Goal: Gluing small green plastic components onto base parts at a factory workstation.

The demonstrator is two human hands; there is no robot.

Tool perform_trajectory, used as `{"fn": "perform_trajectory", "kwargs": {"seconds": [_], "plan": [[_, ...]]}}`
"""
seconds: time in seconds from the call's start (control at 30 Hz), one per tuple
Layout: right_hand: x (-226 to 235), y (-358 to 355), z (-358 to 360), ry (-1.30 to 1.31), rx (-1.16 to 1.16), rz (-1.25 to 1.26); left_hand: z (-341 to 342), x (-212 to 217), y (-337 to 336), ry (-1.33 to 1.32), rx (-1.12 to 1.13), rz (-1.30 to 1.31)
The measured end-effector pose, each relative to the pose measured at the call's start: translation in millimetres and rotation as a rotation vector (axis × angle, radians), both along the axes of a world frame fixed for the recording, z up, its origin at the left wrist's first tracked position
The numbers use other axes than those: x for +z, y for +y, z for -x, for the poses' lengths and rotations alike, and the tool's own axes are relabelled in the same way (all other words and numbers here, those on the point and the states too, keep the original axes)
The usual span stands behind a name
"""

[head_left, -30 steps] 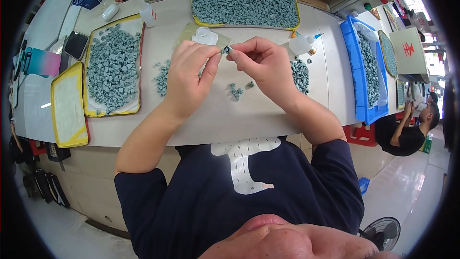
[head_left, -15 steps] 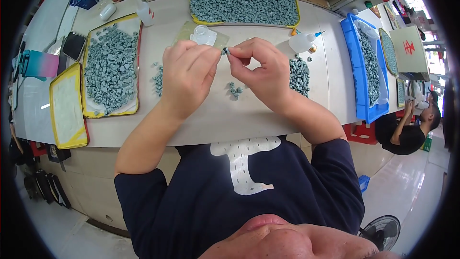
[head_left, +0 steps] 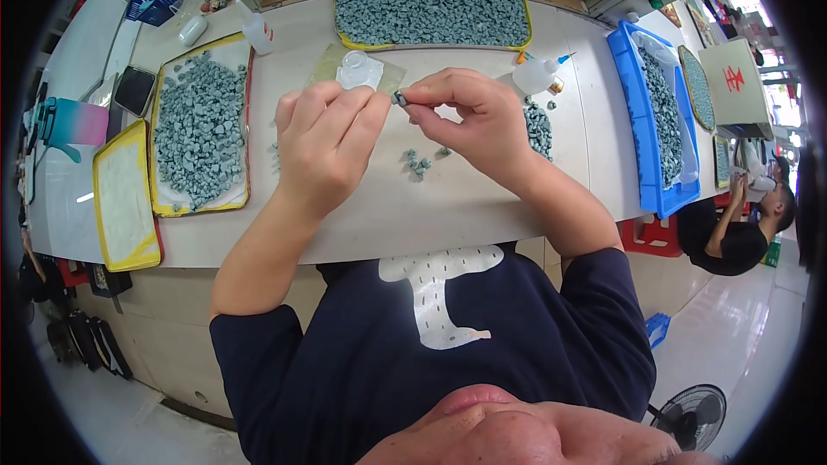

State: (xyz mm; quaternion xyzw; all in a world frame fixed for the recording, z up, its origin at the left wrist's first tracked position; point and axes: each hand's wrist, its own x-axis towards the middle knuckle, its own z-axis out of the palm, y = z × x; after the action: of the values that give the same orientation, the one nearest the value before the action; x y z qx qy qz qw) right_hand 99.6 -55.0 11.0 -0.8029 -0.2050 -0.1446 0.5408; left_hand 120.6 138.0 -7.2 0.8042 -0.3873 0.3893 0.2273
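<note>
Between thumb and forefinger my right hand pinches a small grey-green stone-like piece. My left hand is closed, its fingertips meeting the piece from the other side; its thumb and whatever it grips are hidden behind the fingers. A few similar pieces lie on the table below the hands. More pieces are grouped beside my right wrist, partly covered by it. Just beyond the hands a small clear dish rests on a greenish sheet.
Yellow-rimmed trays of pieces stand at the back and left. A pale tray lies further left. Right of the hands are a needle-tipped bottle and a blue crate. A person sits beyond.
My hands have dropped slightly and moved a little left, with the right hand's fingers turned so more of the small piece shows. The whole view has shifted slightly.
</note>
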Motion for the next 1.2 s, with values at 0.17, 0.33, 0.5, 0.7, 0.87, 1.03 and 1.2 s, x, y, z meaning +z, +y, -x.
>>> {"fn": "perform_trajectory", "kwargs": {"seconds": [0.17, 0.33, 0.5, 0.7, 0.87, 1.03, 1.2], "plan": [[11.5, 0.1, 4.2, 0.016, -0.016, 0.087, 2.1, 3.6, 2.3, -0.084, 0.034, -0.040], [11.6, -0.9, 2.4, 0.006, -0.036, 0.122, -0.9, 1.3, -2.4, -0.058, 0.012, 0.010], [37.6, -39.8, -6.5, 0.165, -0.008, 0.350, -2.4, -5.0, -7.0, 0.226, -0.124, -0.047], [33.6, -91.0, -1.5, 0.436, -0.064, 0.850, 1.5, -15.8, -16.1, 0.478, -0.277, -0.215], [-1.1, -85.9, -0.7, 0.499, -0.113, 1.004, -9.1, -23.1, -3.2, 0.543, -0.098, -0.115], [-8.7, -78.0, -2.0, 0.453, -0.122, 1.050, -27.1, -23.3, 25.7, 0.633, 0.321, -0.110], [0.7, -69.5, -2.5, 0.491, -0.109, 0.994, -21.0, -21.6, 29.7, 0.730, 0.264, -0.112]]}}
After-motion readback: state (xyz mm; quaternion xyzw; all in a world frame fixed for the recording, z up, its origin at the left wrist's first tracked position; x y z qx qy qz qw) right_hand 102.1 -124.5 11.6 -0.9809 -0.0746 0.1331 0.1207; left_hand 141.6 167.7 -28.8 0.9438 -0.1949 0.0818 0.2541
